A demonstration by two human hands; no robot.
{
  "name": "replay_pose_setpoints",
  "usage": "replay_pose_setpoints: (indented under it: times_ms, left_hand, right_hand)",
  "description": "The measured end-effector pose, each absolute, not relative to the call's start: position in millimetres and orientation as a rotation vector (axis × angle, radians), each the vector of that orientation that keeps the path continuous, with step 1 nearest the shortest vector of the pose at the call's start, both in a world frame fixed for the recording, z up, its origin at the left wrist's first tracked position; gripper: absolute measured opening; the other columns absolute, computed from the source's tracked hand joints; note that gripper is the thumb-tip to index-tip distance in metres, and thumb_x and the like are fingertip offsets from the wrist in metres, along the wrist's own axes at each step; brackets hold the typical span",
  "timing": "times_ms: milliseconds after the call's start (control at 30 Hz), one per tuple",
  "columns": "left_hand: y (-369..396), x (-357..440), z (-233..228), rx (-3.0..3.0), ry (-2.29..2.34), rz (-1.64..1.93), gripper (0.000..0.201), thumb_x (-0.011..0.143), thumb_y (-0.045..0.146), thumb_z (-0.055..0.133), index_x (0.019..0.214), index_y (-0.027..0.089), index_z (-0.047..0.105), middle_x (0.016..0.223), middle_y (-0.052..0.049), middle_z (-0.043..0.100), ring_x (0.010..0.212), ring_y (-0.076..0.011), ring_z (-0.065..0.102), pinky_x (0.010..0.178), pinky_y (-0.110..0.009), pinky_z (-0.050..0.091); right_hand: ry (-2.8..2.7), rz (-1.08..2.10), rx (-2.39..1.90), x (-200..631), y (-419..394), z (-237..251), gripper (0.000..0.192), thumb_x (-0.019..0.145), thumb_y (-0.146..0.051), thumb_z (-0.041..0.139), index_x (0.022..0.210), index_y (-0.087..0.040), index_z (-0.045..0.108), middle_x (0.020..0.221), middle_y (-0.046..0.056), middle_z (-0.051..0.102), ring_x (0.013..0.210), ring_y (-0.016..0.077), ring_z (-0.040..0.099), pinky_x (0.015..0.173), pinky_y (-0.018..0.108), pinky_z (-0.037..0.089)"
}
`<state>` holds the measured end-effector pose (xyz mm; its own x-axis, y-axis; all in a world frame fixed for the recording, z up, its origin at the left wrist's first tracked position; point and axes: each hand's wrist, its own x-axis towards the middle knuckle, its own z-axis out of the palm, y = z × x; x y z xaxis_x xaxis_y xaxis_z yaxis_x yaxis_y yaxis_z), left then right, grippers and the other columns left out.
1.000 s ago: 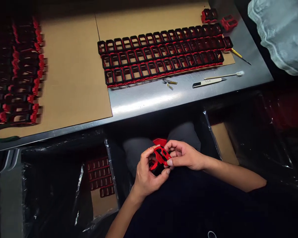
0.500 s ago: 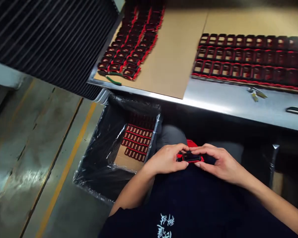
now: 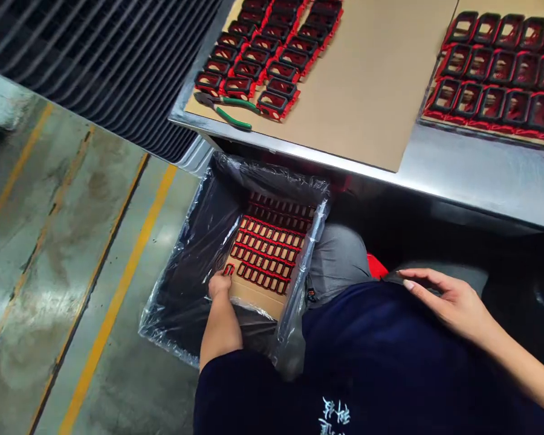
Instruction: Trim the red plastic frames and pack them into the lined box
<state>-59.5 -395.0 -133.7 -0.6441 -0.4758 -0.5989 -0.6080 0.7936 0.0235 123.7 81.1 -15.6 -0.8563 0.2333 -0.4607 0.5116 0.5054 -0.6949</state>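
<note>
Left hand (image 3: pixel 219 284) down in the plastic-lined box (image 3: pixel 194 241), grip pinching a red-black frame (image 3: pixel 229 269) at the near-left end of the rows (image 3: pixel 267 254), right hand (image 3: pixel 453 302) loose and empty; best to seat it flush, same orientation as its neighbours.

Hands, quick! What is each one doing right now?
Left hand: down in the box, closed on a red part at the rows' edge.
Right hand: open, empty, resting above the lap.
</note>
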Motion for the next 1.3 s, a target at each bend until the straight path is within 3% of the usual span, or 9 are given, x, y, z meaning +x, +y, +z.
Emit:
replay_pose_setpoints:
  times_ms: [233, 467, 633, 767, 833, 933, 1067, 1167, 1300]
  left_hand:
    - [-402.2, -64.0, -177.6, -0.902, 2.258, 0.391, 0.038, 0.092, 0.035, 0.064, 0.126, 0.018, 0.058, 0.127, -0.010, 0.061, 0.110, -0.0247, 0.063, 0.090, -0.044, 0.056]
    - [-373.9, -72.5, -147.5, -0.962, 2.254, 0.989, 0.037, 0.093, 0.035, 0.063, 0.126, 0.017, 0.057, 0.126, -0.010, 0.061, 0.109, -0.0242, 0.063, 0.090, -0.045, 0.056]
    - [-316.8, -70.3, -90.5, -0.839, 2.127, 1.666, 0.037, 0.095, 0.043, 0.057, 0.121, 0.016, 0.059, 0.115, -0.009, 0.065, 0.098, -0.0210, 0.066, 0.084, -0.042, 0.057]
    - [-217.1, -42.9, -44.2, -0.457, 1.802, 2.083, 0.049, 0.081, 0.072, 0.053, 0.096, 0.026, 0.063, 0.069, 0.001, 0.063, 0.093, -0.0238, 0.070, 0.084, -0.043, 0.058]
    - [-159.2, -23.6, -28.4, -0.277, 1.618, 2.116, 0.055, 0.071, 0.079, 0.058, 0.089, 0.027, 0.063, 0.064, 0.001, 0.063, 0.091, -0.0278, 0.072, 0.082, -0.048, 0.058]
    - [-89.6, 0.4, -12.1, -0.094, 1.302, 2.083, 0.052, 0.073, 0.077, 0.061, 0.084, 0.026, 0.061, 0.070, -0.001, 0.070, 0.089, -0.0285, 0.073, 0.080, -0.051, 0.059]
    - [-46.1, 12.9, -1.8, -0.033, 1.099, 1.988, 0.041, 0.080, 0.065, 0.065, 0.078, 0.024, 0.060, 0.080, 0.001, 0.072, 0.083, -0.0202, 0.072, 0.082, -0.043, 0.060]
    - [-39.8, 15.3, 1.6, -0.023, 1.097, 1.888, 0.035, 0.086, 0.059, 0.062, 0.087, 0.024, 0.067, 0.086, 0.000, 0.073, 0.077, -0.0161, 0.071, 0.078, -0.037, 0.060]
    - [-49.7, 14.8, 5.0, 0.148, 1.143, 1.749, 0.038, 0.088, 0.051, 0.057, 0.111, 0.025, 0.070, 0.105, -0.007, 0.076, 0.097, -0.0263, 0.073, 0.090, -0.048, 0.058]
  right_hand:
    - [2.378, -1.265, 0.668, 128.6, 66.2, -17.0, 0.042, 0.087, -0.056, 0.062, 0.108, -0.023, 0.074, 0.107, 0.010, 0.077, 0.098, 0.0295, 0.073, 0.089, 0.042, 0.058]
    - [2.402, -1.312, 0.572, 118.8, 66.7, -14.6, 0.038, 0.090, -0.052, 0.060, 0.109, -0.022, 0.073, 0.107, 0.010, 0.076, 0.098, 0.0279, 0.072, 0.090, 0.040, 0.056]
    - [2.269, -1.444, 0.352, 110.5, 57.7, -13.1, 0.045, 0.094, -0.053, 0.054, 0.070, -0.019, 0.070, 0.077, 0.008, 0.072, 0.072, 0.0204, 0.066, 0.072, 0.032, 0.054]
    - [1.968, -1.786, 0.246, 94.0, 36.3, -1.7, 0.038, 0.086, -0.048, 0.068, 0.108, -0.017, 0.068, 0.093, 0.007, 0.073, 0.082, 0.0177, 0.066, 0.078, 0.031, 0.054]
    - [1.857, -1.961, 0.202, 86.5, 28.0, 7.1, 0.052, 0.078, -0.044, 0.077, 0.119, -0.016, 0.062, 0.093, 0.005, 0.071, 0.077, 0.0148, 0.064, 0.076, 0.029, 0.054]
    - [1.921, -2.119, 0.333, 83.8, 29.6, 19.9, 0.045, 0.071, -0.043, 0.083, 0.103, -0.017, 0.065, 0.076, -0.001, 0.064, 0.063, 0.0103, 0.056, 0.063, 0.024, 0.051]
    - [2.028, -2.201, 0.569, 100.2, 48.4, 31.7, 0.036, 0.070, -0.044, 0.084, 0.084, -0.017, 0.066, 0.065, -0.004, 0.057, 0.055, 0.0086, 0.051, 0.054, 0.022, 0.046]
    - [2.105, -2.223, 0.618, 117.0, 60.5, 34.0, 0.034, 0.070, -0.044, 0.084, 0.080, -0.017, 0.066, 0.065, -0.003, 0.060, 0.055, 0.0095, 0.053, 0.053, 0.022, 0.046]
    - [2.104, -2.257, 0.653, 133.8, 70.3, 28.0, 0.031, 0.073, -0.043, 0.082, 0.081, -0.017, 0.067, 0.066, -0.002, 0.061, 0.056, 0.0097, 0.053, 0.055, 0.023, 0.047]
